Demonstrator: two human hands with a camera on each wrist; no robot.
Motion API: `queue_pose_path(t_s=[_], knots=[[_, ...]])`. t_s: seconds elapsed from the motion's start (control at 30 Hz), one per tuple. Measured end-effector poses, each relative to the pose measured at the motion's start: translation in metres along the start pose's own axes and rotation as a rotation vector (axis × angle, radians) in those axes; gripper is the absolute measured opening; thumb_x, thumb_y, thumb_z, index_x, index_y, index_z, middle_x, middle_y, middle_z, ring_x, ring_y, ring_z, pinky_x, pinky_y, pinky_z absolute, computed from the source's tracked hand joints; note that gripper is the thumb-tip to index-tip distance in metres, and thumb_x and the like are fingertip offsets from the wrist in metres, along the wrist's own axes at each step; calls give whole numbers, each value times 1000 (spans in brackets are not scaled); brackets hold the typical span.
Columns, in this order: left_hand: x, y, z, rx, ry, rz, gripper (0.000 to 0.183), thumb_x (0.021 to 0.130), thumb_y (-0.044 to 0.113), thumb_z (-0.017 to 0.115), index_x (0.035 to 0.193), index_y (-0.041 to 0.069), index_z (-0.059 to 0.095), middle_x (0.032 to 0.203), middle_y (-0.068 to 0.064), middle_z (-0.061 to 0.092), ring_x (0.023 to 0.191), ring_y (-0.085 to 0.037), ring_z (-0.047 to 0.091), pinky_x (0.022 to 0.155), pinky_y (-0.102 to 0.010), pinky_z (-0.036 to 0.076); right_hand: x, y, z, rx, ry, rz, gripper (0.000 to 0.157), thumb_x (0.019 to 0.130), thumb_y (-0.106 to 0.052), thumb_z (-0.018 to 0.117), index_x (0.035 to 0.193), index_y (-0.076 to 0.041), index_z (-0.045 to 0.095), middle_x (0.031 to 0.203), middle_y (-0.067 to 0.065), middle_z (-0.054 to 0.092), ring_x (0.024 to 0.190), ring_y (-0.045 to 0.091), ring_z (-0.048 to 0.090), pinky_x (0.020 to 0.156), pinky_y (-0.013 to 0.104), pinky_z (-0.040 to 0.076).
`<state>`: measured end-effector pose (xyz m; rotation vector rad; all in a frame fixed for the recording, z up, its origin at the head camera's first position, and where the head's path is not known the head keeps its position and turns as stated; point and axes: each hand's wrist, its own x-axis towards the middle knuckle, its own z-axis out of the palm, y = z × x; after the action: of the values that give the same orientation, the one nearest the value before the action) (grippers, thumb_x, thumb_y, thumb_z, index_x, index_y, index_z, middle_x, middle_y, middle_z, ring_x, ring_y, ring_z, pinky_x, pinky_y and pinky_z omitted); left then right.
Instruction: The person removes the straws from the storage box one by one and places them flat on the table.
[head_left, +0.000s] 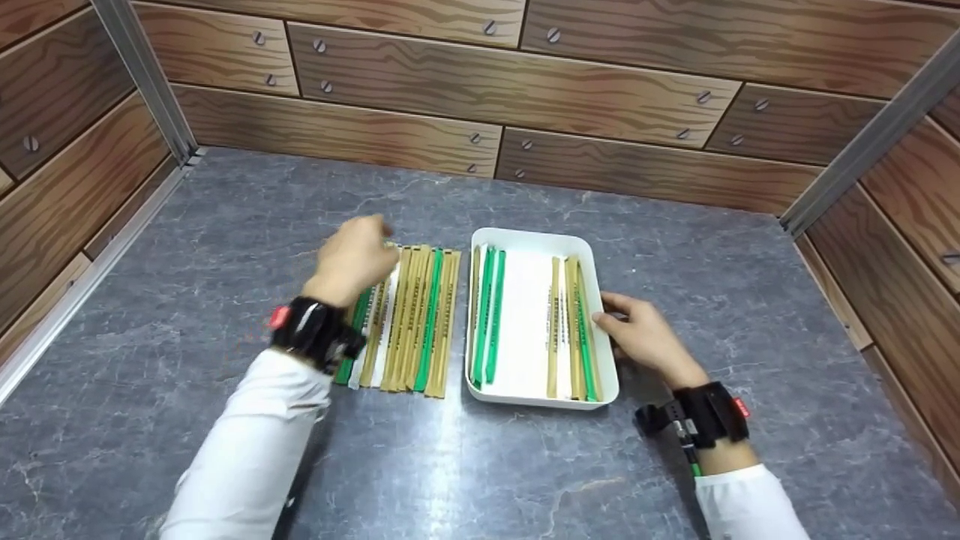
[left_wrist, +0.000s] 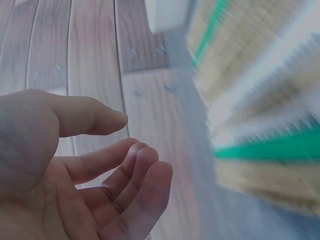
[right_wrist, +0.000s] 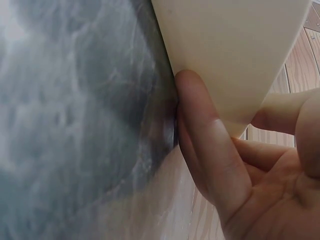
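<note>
My left hand [head_left: 354, 255] hovers over the far left part of a row of slim stick packets [head_left: 409, 322], gold, green and white with printed lettering. In the left wrist view its thumb and fingers are loosely bent and apart, with nothing between them. Beside the row stands a white rectangular tray [head_left: 525, 322]. My right hand [head_left: 645, 334] grips the tray's right side, thumb at the rim and fingers along the outer wall [right_wrist: 225, 55]. Inside the tray, green packets [head_left: 491, 315] lie along the left wall, and gold, white and green packets [head_left: 574, 330] along the right.
The grey marbled tabletop [head_left: 420, 472] is bounded by wood-patterned panels [head_left: 450, 90] at the back and both sides. Metal posts [head_left: 142, 82] stand at the back corners. A wrist camera [head_left: 322, 337] is strapped to each forearm.
</note>
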<state>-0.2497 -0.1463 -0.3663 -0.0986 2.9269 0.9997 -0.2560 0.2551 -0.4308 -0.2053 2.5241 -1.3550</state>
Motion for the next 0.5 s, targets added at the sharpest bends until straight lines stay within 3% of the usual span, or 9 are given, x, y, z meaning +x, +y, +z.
queue_pose_path(t_s=[0.1, 0.27, 0.37, 0.5], knots=[[4, 31, 6, 24, -21, 19, 49, 92, 7, 61, 140, 3, 58, 138, -19, 62, 102, -31, 65, 82, -44, 58, -1, -1, 0, 6, 2, -5, 59, 106, -15, 55, 156, 7, 35, 145, 32, 53, 98, 26, 72, 71, 35, 64], [10, 76, 27, 136, -41, 69, 35, 92, 9, 64, 126, 5, 65, 129, -14, 65, 98, -30, 66, 84, -44, 59, -1, -2, 1, -14, 10, 1, 58, 106, -17, 56, 156, 7, 36, 145, 30, 53, 100, 26, 71, 70, 33, 64], [14, 97, 44, 223, -47, 104, 24, 92, 12, 65, 115, 6, 69, 121, -13, 67, 95, -31, 67, 84, -46, 59, -1, -2, 1, -15, 8, 5, 59, 106, -17, 56, 157, 6, 36, 146, 30, 53, 100, 26, 71, 70, 33, 64], [16, 117, 70, 310, -79, 142, 24, 91, 8, 65, 114, 7, 71, 118, -13, 69, 97, -30, 69, 84, -45, 60, -1, -3, 1, -15, 8, -1, 59, 106, -16, 56, 157, 7, 36, 146, 31, 52, 100, 27, 71, 70, 34, 64]])
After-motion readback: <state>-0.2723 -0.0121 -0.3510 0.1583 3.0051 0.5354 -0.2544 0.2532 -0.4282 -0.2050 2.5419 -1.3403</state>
